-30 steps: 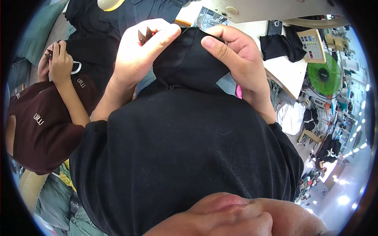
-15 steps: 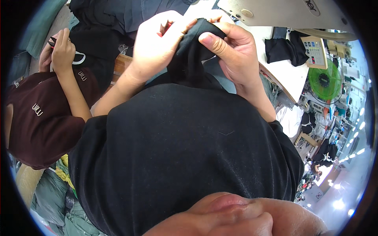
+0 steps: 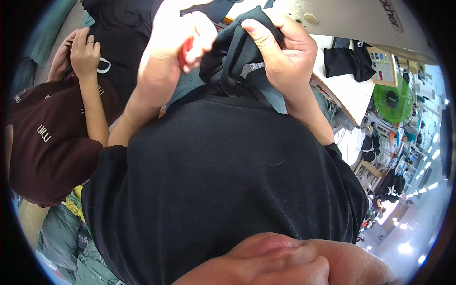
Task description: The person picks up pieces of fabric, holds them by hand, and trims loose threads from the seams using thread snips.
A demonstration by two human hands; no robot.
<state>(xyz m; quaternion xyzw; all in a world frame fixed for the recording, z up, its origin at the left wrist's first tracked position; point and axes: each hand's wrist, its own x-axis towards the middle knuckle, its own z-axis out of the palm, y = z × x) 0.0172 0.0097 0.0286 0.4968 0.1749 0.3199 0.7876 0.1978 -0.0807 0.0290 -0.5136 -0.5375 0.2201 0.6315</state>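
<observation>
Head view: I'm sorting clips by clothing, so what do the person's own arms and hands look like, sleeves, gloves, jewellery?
Both forearms are bare up to short black sleeves of a black T-shirt. The left hand and the right hand wear no gloves, and no rings or watch show.

A bunched black garment (image 3: 232, 57) with a grey inner patch is held up near the chest; a small red tool (image 3: 185, 51) sits just left of it
</observation>
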